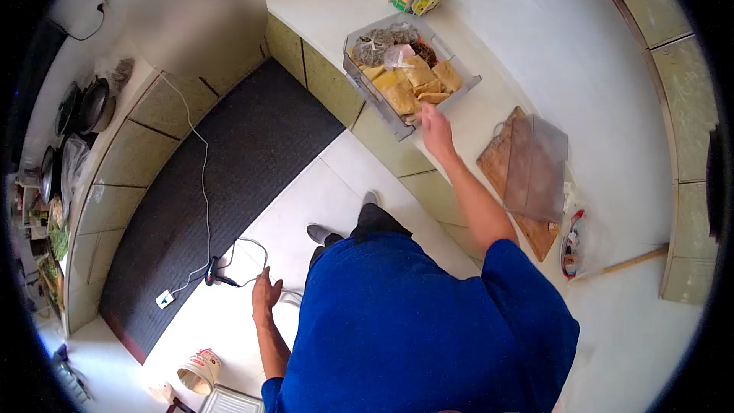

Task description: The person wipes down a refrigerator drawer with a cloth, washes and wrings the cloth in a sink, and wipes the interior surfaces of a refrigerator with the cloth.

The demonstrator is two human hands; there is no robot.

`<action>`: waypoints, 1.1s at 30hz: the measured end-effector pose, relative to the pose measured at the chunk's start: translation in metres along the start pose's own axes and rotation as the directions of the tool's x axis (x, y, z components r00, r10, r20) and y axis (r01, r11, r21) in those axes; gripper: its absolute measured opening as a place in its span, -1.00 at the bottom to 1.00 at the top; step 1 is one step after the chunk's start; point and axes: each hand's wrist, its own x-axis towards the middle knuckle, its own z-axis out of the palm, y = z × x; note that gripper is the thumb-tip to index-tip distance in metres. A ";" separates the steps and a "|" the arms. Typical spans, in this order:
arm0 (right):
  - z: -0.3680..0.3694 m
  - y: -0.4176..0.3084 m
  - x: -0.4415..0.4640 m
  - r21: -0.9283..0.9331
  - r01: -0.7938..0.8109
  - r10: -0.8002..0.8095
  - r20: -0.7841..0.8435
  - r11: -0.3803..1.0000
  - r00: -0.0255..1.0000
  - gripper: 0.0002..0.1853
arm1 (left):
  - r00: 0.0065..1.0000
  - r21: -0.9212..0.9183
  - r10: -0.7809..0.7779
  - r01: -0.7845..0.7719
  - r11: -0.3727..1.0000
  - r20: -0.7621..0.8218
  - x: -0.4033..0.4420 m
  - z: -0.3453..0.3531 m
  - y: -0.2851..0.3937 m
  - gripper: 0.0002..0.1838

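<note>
At the near edge of a grey plastic bin (399,128), my right hand (436,134) has its fingers drawn together, beside the lowest flat tan packets. What its fingertips hold, if anything, is too small to make out. The bin rests on the white counter and contains yellow-tan packets (399,98), clear bags of dark dried goods (372,47) and a whitish plastic bag (397,56). My left hand (266,294) hangs low over the floor, fingers loosely apart and holding nothing; a dark cable passes behind it.
Right of the bin lie a wooden board (495,154) and a translucent brownish cover (535,168). A wire basket (423,1) of packages stands behind. On the floor are a black mat (229,153), a power strip (164,299), cables and a tipped bucket (200,372). Pans line the left counter.
</note>
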 end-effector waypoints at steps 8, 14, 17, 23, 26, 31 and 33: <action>0.047 0.009 0.089 -0.507 0.077 0.282 0.592 0.858 0.756 -0.69 | 0.995 -0.261 -0.102 0.094 0.961 -0.014 0.007 0.003 -0.044 -0.33; 0.067 0.071 0.132 -0.339 -0.083 0.138 0.141 0.937 0.980 -0.71 | 0.974 -0.376 -0.207 0.228 0.898 0.097 0.048 -0.004 -0.082 -0.31; 0.071 0.114 0.179 -0.574 -0.025 0.228 0.285 0.818 0.931 -0.76 | 0.942 -0.412 -0.271 0.331 0.849 0.199 0.076 -0.044 -0.099 -0.31; 0.098 -0.067 0.222 -0.383 -0.018 -0.042 -0.147 0.924 0.988 -0.65 | 0.951 -0.396 -0.306 0.269 0.878 -0.032 0.130 -0.116 -0.125 -0.32; 0.164 -0.073 0.245 -0.083 -0.002 0.000 -0.026 0.997 1.000 -0.72 | 0.936 -0.597 -0.350 0.265 0.757 -0.028 0.150 -0.163 -0.097 -0.34; 0.357 -0.188 0.268 0.175 0.177 -0.241 0.481 0.969 0.843 -0.85 | 0.873 -0.653 -0.479 0.311 0.690 -0.090 0.165 -0.175 -0.106 -0.36; 0.412 -0.267 0.250 0.210 0.144 -0.249 0.660 0.967 0.709 -0.82 | 0.830 -0.698 -0.538 0.297 0.652 -0.149 0.149 -0.159 -0.132 -0.37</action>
